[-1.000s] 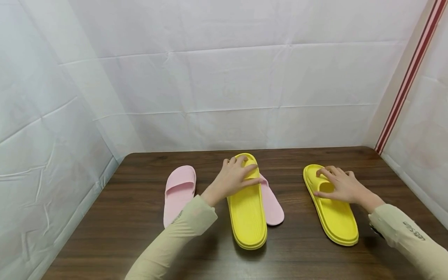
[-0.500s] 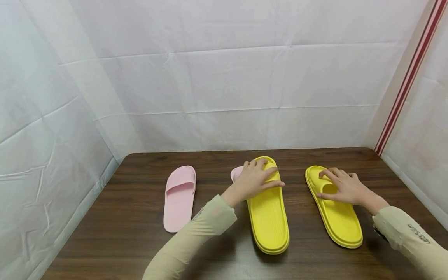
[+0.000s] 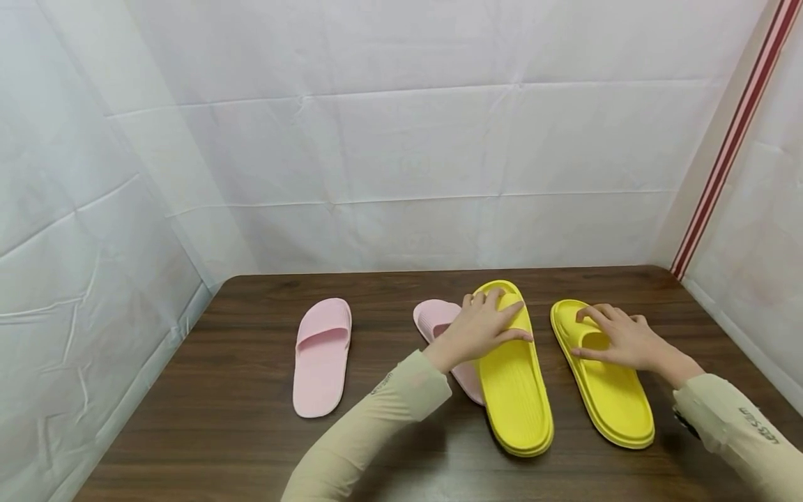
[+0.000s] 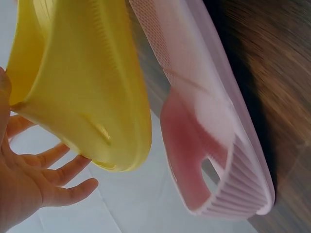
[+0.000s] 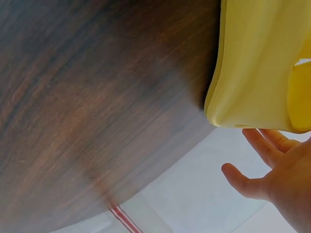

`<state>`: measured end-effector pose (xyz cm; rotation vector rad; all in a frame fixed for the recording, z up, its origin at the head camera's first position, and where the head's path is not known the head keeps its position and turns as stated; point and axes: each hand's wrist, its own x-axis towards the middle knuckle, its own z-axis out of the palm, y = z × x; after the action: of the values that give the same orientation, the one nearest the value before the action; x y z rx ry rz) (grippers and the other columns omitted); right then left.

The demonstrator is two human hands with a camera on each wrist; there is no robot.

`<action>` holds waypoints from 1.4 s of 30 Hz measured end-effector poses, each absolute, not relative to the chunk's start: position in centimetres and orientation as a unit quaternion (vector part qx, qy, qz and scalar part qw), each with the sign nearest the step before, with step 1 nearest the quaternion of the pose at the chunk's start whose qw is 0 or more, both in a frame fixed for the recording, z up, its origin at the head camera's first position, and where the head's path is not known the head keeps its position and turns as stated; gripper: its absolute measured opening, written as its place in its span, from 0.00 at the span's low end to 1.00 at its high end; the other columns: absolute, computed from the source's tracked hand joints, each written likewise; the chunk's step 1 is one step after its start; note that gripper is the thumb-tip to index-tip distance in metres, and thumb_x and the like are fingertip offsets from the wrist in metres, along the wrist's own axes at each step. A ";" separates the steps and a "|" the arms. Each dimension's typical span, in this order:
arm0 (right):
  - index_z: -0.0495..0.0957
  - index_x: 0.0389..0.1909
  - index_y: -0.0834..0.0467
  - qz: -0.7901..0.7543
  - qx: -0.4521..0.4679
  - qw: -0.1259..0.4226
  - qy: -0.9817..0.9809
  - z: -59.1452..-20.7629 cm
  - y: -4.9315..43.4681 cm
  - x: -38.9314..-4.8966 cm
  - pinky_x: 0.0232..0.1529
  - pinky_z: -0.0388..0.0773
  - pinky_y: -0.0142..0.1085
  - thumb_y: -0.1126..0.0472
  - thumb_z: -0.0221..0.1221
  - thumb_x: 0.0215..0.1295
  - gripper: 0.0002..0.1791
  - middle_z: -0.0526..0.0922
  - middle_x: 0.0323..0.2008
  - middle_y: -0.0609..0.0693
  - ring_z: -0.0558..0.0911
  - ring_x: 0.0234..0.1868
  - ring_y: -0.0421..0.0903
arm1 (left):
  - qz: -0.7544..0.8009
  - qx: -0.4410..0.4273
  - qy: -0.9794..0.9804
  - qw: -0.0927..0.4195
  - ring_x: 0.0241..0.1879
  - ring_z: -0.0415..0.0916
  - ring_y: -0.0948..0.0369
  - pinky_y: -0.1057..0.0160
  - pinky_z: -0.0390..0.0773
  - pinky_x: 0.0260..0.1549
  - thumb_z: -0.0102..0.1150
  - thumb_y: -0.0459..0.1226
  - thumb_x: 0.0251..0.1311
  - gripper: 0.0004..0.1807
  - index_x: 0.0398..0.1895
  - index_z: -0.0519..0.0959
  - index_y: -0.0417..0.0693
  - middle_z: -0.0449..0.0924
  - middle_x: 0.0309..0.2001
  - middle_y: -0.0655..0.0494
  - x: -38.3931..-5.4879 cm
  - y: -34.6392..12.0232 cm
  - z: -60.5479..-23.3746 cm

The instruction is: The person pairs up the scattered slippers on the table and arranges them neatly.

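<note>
My left hand grips a yellow slipper across its strap, thumb on one side and fingers toward the toe. In the left wrist view that slipper is above the pink slipper and to its left, with my fingers under its toe end. To the right, my right hand pinches the strap of a second yellow slipper, its heel toward me. The right wrist view shows this slipper's side and my hand at the strap.
One pink slipper lies alone on the left of the dark wooden table. Another pink slipper lies slanted at the middle, partly hidden by my left hand and the held yellow slipper. White sheeting stands behind the table.
My left hand has carried its yellow slipper rightward, off the middle pink slipper, toward the other yellow one. My right hand and its slipper have shifted slightly right.
</note>
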<state>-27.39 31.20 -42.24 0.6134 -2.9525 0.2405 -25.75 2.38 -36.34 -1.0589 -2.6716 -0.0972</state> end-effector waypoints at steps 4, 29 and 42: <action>0.63 0.48 0.44 0.082 0.200 0.050 -0.975 -42.0 31.3 -27.3 0.36 0.62 0.59 0.32 0.55 0.48 0.30 0.69 0.52 0.57 0.70 0.51 0.59 | -0.047 -0.364 -0.923 0.116 0.49 0.67 0.50 0.52 0.64 0.49 0.37 0.62 0.56 0.31 0.59 0.64 0.61 0.63 0.55 0.48 -25.9 3.2 -36.4; 0.62 0.50 0.46 0.094 0.195 0.032 -0.976 -41.5 31.7 -26.9 0.34 0.62 0.56 0.34 0.55 0.51 0.30 0.66 0.55 0.60 0.69 0.52 0.62 | -0.087 -0.352 -0.931 0.041 0.59 0.62 0.49 0.44 0.58 0.59 0.29 0.62 0.57 0.32 0.62 0.61 0.62 0.61 0.61 0.52 -27.6 7.5 -38.4; 0.61 0.52 0.47 0.100 0.188 0.025 -0.977 -41.6 31.6 -26.6 0.33 0.62 0.57 0.35 0.54 0.51 0.31 0.65 0.56 0.60 0.69 0.52 0.62 | -0.068 -0.340 -0.938 0.010 0.59 0.64 0.50 0.41 0.57 0.58 0.28 0.62 0.57 0.28 0.53 0.68 0.63 0.64 0.59 0.55 -27.9 8.6 -39.6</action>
<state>-26.63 31.64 -41.56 0.5822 -3.0206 0.3087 -27.91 8.62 -39.59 -1.0615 -2.9283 -0.2110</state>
